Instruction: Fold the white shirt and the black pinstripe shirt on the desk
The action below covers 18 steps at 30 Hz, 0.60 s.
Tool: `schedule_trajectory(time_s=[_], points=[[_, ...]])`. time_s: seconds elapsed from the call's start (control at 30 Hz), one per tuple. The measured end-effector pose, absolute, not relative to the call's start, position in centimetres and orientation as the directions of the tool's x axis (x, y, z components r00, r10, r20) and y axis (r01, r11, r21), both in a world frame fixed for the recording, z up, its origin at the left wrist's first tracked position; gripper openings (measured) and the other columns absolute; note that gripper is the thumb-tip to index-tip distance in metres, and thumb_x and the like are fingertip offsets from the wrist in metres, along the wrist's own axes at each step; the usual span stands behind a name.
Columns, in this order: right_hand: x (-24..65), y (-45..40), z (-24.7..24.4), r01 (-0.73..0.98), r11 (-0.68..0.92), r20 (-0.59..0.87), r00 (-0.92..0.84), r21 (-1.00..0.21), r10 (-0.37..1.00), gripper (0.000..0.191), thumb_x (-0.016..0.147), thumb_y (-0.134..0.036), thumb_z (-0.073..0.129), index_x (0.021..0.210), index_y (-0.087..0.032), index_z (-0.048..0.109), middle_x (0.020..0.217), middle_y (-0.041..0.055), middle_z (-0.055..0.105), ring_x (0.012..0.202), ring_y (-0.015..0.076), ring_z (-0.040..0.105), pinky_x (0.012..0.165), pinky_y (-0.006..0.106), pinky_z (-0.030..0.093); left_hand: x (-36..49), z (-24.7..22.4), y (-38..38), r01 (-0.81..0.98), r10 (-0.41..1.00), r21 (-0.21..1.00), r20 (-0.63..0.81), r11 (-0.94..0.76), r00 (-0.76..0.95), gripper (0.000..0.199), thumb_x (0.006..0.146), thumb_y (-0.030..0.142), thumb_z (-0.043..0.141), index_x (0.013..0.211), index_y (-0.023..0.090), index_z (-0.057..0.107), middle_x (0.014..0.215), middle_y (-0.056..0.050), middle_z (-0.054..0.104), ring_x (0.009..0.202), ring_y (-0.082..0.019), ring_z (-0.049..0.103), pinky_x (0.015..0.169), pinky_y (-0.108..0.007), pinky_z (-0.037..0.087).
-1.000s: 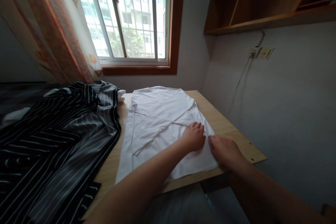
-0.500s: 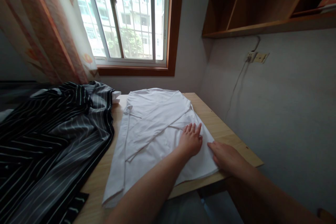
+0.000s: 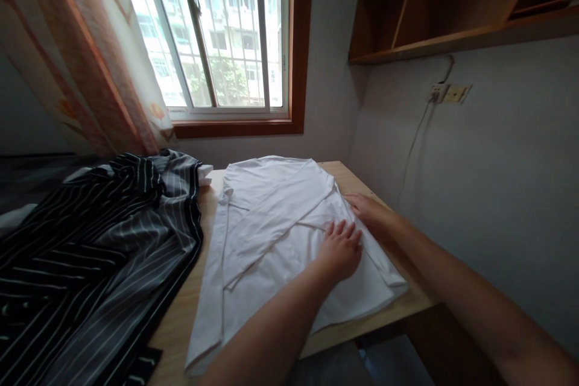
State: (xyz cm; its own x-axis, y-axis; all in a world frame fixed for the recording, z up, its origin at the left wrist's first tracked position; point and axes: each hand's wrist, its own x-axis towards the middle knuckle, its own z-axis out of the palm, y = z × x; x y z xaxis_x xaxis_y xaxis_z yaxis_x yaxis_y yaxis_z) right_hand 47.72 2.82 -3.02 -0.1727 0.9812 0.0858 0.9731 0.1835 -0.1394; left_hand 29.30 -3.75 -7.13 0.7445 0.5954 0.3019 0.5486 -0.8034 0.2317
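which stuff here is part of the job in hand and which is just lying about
In use:
white shirt, under the left hand, right hand at its edge
wooden tabletop, under the shirt

Just about:
black striped garment, left of the shirt
floral curtain
wall shelf

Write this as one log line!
left hand: palm-down on white shirt | right hand: at shirt's right edge | shirt: on table | striped cloth: left of shirt

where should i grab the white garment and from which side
Probably the long right edge of the white garment, pinched from the right: it lies flat, that edge runs fairly straight, and tabletop shows beside it. The right hand is at that edge; the left hand rests on top.
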Motion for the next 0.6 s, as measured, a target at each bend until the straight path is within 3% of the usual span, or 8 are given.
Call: schedule_trajectory(time_s=[0.07,0.17,0.37,0.6], points=[[47.7,5.2,-4.9,0.979,0.175,0.088,-0.167,-0.102,0.982,0.047,0.097,-0.018,0.04,0.142,-0.008,0.049,0.154,0.0155,0.041,0.143,0.0215,0.035,0.117,0.035,0.024,29.3,-7.2,-3.7,0.553,0.601,0.235,0.289,-0.799,0.745,0.049,0.098,0.035,0.036,0.141,0.017,0.05,0.15,-0.01,0.048,0.142,-0.032,0.036,0.12,-0.055,0.023],[47.7,7.3,-7.1,0.984,0.156,0.089,-0.148,-0.09,0.985,0.05,0.102,-0.028,0.032,0.148,-0.011,0.042,0.158,0.014,0.033,0.147,0.0214,0.027,0.12,0.042,0.019,29.3,-7.4,-3.7,0.556,0.602,0.234,0.285,-0.798,0.746,0.05,0.099,0.036,0.034,0.142,0.017,0.05,0.151,-0.011,0.046,0.143,-0.032,0.035,0.12,-0.055,0.022],[47.6,9.7,-8.1,0.996,0.084,0.09,-0.081,-0.032,0.993,0.053,0.102,-0.032,0.027,0.151,-0.013,0.038,0.16,0.012,0.029,0.149,0.0225,0.024,0.12,0.047,0.017,29.4,-7.6,-3.8,0.561,0.605,0.228,0.287,-0.796,0.742,0.05,0.099,0.035,0.033,0.143,0.017,0.048,0.152,-0.009,0.045,0.143,-0.031,0.034,0.119,-0.055,0.023],[46.8,11.8,-7.5,0.998,0.059,0.082,-0.057,-0.018,0.995,0.051,0.102,-0.035,0.024,0.147,-0.021,0.045,0.159,0.009,0.033,0.148,0.0236,0.024,0.118,0.053,0.015,29.5,-7.8,-3.8,0.569,0.603,0.202,0.3,-0.797,0.739,0.05,0.1,0.037,0.032,0.143,0.019,0.048,0.152,-0.008,0.045,0.142,-0.03,0.035,0.119,-0.055,0.024]])
